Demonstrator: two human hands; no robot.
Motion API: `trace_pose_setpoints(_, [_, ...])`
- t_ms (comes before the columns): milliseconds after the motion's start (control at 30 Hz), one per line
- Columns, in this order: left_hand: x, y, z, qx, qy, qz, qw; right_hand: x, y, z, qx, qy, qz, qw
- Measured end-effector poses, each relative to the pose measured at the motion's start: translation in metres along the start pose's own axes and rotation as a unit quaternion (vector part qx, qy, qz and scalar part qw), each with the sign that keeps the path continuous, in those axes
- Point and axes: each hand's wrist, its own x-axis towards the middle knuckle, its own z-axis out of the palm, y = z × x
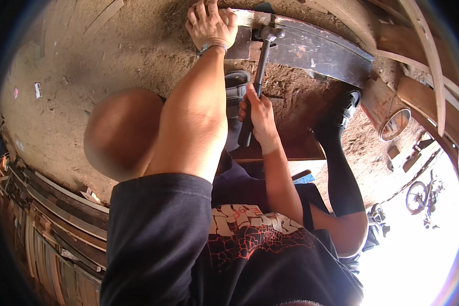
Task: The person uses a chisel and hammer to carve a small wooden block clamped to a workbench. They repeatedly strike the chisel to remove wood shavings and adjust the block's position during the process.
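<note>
My right hand is closed round the dark handle of a hammer. The hammer's metal head lies at the upper part of a long, dark, scuffed wooden plank; whether it touches the wood I cannot tell. At the plank's left end my left hand reaches far forward, palm down, with its fingers apart. The wrist wears a band. What lies under the left palm is hidden.
A dark shoe stands below the plank. To the right, a bucket lies tipped on the dirt floor. Curved timber rises at the upper right. Stacked boards line the lower left. A motorcycle is outside.
</note>
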Motion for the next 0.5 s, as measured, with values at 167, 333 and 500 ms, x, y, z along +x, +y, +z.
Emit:
trace_pose_setpoints(167, [0.001,-0.001,-0.004,0.019,-0.013,-0.009,1.000,-0.011,-0.010,0.010,0.102,-0.014,0.054,0.993])
trace_pose_setpoints(333, [0.004,-0.003,0.000,0.012,-0.001,-0.006,1.000,-0.023,-0.019,0.032,0.173,-0.080,0.077,0.979])
trace_pose_setpoints(500, [0.008,0.000,-0.007,0.022,-0.059,-0.012,0.998,-0.017,-0.014,0.037,0.172,-0.051,0.073,0.981])
